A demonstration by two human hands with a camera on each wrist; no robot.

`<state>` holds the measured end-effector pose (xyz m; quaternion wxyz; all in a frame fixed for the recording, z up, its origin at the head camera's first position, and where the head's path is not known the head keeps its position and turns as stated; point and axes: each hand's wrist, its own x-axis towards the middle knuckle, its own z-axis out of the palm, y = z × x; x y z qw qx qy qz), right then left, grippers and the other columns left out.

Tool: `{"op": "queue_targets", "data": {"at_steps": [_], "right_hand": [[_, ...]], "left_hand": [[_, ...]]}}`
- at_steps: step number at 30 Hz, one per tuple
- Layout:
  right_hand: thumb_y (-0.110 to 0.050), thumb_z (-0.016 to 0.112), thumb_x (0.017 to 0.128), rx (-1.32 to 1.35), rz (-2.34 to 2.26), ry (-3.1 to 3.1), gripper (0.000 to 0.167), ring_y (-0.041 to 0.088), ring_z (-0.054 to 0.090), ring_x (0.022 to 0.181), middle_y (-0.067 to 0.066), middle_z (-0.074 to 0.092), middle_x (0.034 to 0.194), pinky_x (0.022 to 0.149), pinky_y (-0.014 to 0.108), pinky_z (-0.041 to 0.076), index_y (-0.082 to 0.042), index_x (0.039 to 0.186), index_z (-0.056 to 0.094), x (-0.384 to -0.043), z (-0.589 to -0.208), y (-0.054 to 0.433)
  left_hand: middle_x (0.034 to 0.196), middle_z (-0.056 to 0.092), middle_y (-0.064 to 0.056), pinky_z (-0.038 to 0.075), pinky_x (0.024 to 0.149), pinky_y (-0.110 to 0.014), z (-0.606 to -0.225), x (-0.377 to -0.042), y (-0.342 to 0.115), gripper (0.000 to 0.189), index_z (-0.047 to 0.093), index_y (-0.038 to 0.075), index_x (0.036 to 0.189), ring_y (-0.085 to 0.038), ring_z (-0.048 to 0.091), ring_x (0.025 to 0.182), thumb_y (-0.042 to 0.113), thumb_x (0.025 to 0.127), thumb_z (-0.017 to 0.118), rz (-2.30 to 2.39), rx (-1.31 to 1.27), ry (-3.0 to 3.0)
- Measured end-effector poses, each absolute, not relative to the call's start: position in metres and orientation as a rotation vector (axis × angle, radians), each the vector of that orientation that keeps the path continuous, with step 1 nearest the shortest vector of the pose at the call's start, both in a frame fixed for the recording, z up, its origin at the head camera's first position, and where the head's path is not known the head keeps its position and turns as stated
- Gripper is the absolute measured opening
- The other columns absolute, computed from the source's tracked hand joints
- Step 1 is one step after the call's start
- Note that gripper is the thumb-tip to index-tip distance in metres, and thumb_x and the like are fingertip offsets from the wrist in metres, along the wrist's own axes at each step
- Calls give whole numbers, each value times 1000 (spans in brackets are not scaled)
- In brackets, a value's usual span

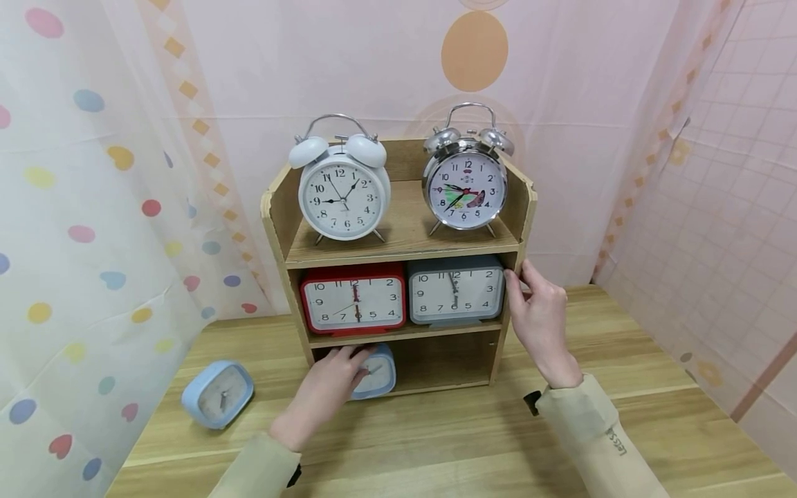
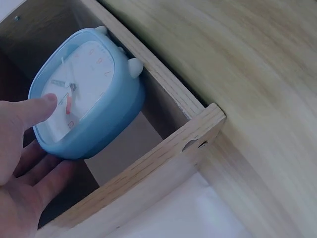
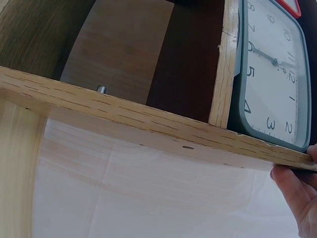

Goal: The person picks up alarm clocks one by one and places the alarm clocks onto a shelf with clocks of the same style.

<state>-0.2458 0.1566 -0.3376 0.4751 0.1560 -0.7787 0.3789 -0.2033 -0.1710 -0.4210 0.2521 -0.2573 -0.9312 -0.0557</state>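
Note:
In the head view my left hand (image 1: pixel 325 387) holds a light blue alarm clock (image 1: pixel 382 373) at the left of the bottom compartment of a wooden shelf (image 1: pixel 405 257). Its thumb lies over the dial in the left wrist view, with the other fingers around the case of the blue clock (image 2: pixel 111 116). The clock's small white feet face the shelf's bottom board. My right hand (image 1: pixel 540 321) pinches the shelf's right side panel, beside a grey rectangular clock (image 1: pixel 456 294). In the right wrist view, fingertips (image 3: pixel 287 178) press the panel's outer face.
A red rectangular clock (image 1: pixel 355 304) shares the middle compartment with the grey one. On top stand a white twin-bell clock (image 1: pixel 342 200) and a silver one (image 1: pixel 465 190). Another light blue clock (image 1: pixel 219 394) rests on the wooden table (image 1: pixel 448 443) at left. Patterned curtains surround the table.

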Motion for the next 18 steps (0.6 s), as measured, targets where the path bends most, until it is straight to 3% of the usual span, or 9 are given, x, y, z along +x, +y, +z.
{"op": "queue_targets", "data": {"at_steps": [3,11,18], "right_hand": [[2,64,100,382,932,-1898,16,45,79,82,25,75,78,68,-4,42,6,84,64,-246,-338,156],[2,64,100,383,931,-1899,18,46,78,82,25,75,78,68,-5,41,6,83,63,-245,-337,155],[2,64,100,385,935,-1890,19,45,78,78,24,72,73,69,-6,40,6,82,62,-244,-338,154]], "left_hand": [[112,74,-8,61,69,-33,-423,-203,-170,39,74,10,123,-25,71,87,12,86,86,-65,-727,-2465],[117,71,-10,62,73,-34,-433,-203,-171,56,71,8,124,-28,70,93,15,74,95,24,-748,-2359],[120,70,-11,62,76,-35,-436,-203,-171,56,70,8,126,-29,70,97,14,75,94,19,-735,-2360]]}}
